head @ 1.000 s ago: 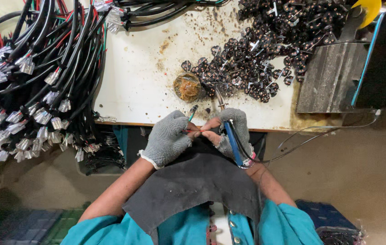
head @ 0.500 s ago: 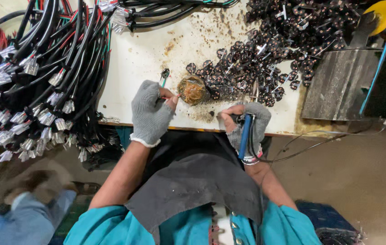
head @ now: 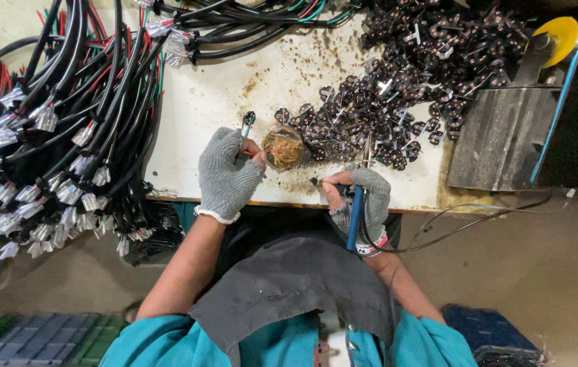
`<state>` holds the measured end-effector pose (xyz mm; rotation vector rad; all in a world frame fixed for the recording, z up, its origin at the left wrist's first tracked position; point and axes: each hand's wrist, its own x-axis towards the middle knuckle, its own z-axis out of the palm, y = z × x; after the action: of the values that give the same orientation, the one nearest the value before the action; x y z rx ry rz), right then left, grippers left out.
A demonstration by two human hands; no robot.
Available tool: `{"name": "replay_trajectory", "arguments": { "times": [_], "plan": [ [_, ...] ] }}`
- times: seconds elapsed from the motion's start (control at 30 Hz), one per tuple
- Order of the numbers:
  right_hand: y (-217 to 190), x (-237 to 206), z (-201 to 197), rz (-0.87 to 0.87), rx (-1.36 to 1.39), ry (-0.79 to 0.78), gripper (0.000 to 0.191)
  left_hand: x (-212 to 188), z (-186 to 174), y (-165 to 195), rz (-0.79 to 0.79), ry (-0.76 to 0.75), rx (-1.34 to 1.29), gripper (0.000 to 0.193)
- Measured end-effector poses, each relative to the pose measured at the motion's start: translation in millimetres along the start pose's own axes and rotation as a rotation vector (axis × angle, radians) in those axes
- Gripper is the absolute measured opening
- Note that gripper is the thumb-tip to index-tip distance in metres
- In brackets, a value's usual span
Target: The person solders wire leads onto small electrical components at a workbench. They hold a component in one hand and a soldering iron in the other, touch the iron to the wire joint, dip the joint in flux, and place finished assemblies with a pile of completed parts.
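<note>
My left hand, in a grey knit glove, pinches a small black wired part with thin red and green leads. It holds the part beside a round brownish pot on the stained white table. My right hand, also in a grey glove, grips a blue-handled soldering iron at the table's front edge. The iron's tip points away from me toward the pile of parts.
A heap of small black wired parts covers the table's far right. Thick bundles of black cables with white connectors hang over the left edge. A grey metal block with a yellow-topped stand sits at right.
My left hand carried the wired part from in front of my body up to the brownish pot. My right hand stayed at the table edge with the iron.
</note>
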<state>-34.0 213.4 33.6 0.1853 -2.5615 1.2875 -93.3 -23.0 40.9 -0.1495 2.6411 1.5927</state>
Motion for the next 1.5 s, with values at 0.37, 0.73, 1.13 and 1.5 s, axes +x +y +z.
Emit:
{"name": "replay_trajectory", "arguments": {
  "times": [0.37, 0.73, 1.13, 1.5],
  "plan": [
    [-15.3, 8.8, -11.6, 0.155, 0.063, -0.087, 0.012, -15.9, -0.8, 7.8, 0.272, 0.215, 0.029, 0.019],
    [-17.6, 2.2, -20.0, -0.159, 0.157, -0.215, 0.039, -65.4, -11.6, 6.7, -0.133, -0.654, -0.401, 0.014],
    [-24.3, 19.1, -25.6, -0.19, -0.029, -0.351, 0.019, -60.3, -4.0, 20.2, 0.289, -0.602, -0.263, 0.018],
    [-15.3, 17.9, -10.7, -0.123, -0.159, -0.322, 0.026, -49.1, 26.0, 3.6, 0.238, -0.223, 0.185, 0.016]
  ]
}}
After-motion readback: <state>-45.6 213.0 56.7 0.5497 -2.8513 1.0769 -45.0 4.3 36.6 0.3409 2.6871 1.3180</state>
